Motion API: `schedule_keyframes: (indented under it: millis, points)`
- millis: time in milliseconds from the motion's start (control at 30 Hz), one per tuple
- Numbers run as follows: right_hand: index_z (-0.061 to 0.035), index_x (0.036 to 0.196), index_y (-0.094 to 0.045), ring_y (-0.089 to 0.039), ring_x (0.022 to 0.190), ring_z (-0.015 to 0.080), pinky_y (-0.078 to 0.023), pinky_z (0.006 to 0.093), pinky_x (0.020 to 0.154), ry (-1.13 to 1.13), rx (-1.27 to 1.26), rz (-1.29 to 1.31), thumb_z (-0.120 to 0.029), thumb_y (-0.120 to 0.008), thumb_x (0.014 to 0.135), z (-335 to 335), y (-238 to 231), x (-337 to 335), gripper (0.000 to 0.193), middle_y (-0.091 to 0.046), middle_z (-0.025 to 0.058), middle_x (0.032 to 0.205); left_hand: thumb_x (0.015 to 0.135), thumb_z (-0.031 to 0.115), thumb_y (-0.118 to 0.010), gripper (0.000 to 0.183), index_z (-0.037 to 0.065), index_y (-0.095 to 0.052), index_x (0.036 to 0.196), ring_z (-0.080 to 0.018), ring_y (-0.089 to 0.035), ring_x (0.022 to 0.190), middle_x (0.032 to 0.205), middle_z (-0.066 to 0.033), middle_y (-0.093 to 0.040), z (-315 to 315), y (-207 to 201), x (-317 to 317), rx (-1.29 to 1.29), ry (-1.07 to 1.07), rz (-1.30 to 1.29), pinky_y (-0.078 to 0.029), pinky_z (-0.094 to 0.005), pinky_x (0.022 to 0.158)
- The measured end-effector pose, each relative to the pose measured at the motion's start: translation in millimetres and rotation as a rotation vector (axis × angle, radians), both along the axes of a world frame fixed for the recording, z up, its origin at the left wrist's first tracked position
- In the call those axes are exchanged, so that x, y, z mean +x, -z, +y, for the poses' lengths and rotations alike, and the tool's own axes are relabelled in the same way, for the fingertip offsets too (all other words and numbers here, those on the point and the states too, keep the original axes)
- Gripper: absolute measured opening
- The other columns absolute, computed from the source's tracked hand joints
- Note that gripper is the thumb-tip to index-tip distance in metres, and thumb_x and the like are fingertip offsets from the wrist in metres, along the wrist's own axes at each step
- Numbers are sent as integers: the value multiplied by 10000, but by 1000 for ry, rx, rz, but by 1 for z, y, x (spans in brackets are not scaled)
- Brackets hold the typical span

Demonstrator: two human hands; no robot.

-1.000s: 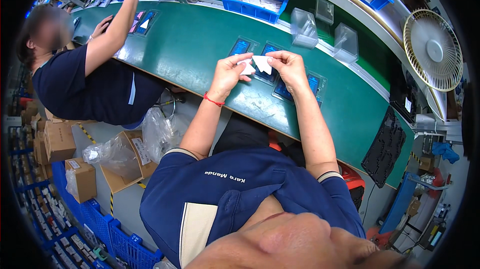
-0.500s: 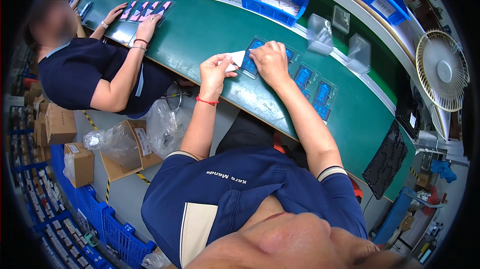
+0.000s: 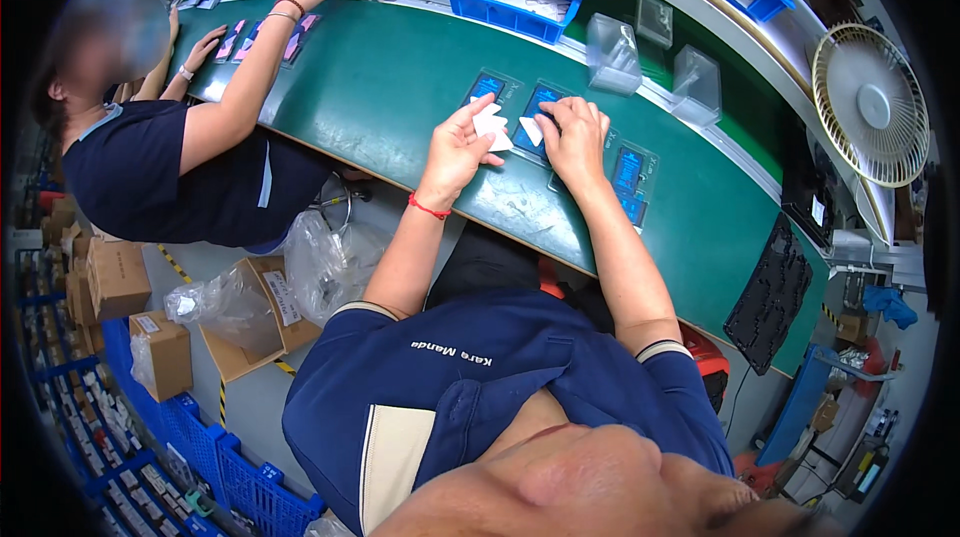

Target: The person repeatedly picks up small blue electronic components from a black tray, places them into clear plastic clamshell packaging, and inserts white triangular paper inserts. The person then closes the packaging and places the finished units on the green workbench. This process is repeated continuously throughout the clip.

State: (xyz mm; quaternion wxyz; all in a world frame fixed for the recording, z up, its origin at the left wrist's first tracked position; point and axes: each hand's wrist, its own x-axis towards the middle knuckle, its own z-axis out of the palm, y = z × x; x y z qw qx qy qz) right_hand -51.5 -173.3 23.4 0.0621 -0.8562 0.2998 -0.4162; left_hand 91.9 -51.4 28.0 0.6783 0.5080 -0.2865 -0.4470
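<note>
My left hand (image 3: pixel 458 152) holds a few white triangular paper pieces (image 3: pixel 489 127) fanned between thumb and fingers, above the green bench. To its right, the thumb and fingertips of my right hand (image 3: pixel 578 140) pinch a single white triangular piece (image 3: pixel 531 130). That piece lies over the lower part of a flat clear pack with a blue face (image 3: pixel 543 99). Another such blue pack (image 3: pixel 487 86) lies just beyond my left hand. A third blue pack (image 3: pixel 628 170) is to the right of my right hand; part of the row is hidden under that hand.
A blue bin (image 3: pixel 515 7) of white paper pieces stands at the bench's back edge, beside clear plastic boxes (image 3: pixel 612 54). A fan (image 3: pixel 875 107) and a black textured mat (image 3: pixel 770 295) are at right. A co-worker (image 3: pixel 170 167) sits at left, near pink packs (image 3: pixel 250 37).
My right hand has shifted from the leftmost blue pack to the one beside it and now pinches a visible white piece. The co-worker's nearer hand has moved from the pink packs toward the back bins.
</note>
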Motion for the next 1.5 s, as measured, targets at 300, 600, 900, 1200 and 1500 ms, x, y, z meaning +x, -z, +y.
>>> schedule_keyframes:
  millis: [300, 600, 900, 1200, 1500]
  points:
    - [7, 865, -707, -584, 682, 67, -472, 236, 622, -267, 1110, -346, -74, -702, 847, 1, -1, -36, 82, -689, 44, 758, 850, -117, -572, 691, 51, -329, 1475, -98, -627, 753, 914, -81, -642, -12, 2, -35, 24, 226, -62, -563, -231, 576]
    - [-12, 966, -732, -600, 712, 63, -487, 234, 655, -262, 1055, -319, -45, -691, 849, 7, -7, -64, 128, -713, 38, 822, 869, -83, -603, 673, 12, -314, 1469, -122, -661, 793, 919, -93, -678, -17, -4, -51, 59, 336, -111, -564, -225, 595]
    - [-43, 966, -745, -622, 678, 79, -500, 239, 645, 28, 732, -92, -28, -708, 801, 2, -3, -84, 170, -720, 58, 802, 879, -65, -613, 580, -16, -387, 1411, -147, -681, 779, 885, -111, -680, -19, 2, -44, 102, 244, -148, -576, -235, 598]
    - [-38, 934, -755, -600, 661, 58, -487, 212, 613, -7, 985, -405, -17, -750, 757, -6, 6, -76, 178, -721, 41, 781, 898, -50, -599, 483, -39, -441, 1354, -165, -685, 818, 929, -125, -679, -29, -8, -26, 83, 144, -159, -588, -243, 650]
    - [-46, 842, -736, -562, 583, 111, -463, 270, 565, 261, 629, -388, -72, -755, 748, -6, -5, -113, 99, -683, 59, 720, 878, 64, -600, 156, 43, -697, 1000, -251, -698, 777, 842, -123, -708, -167, -45, 71, -375, -564, -1166, -553, -334, 657]
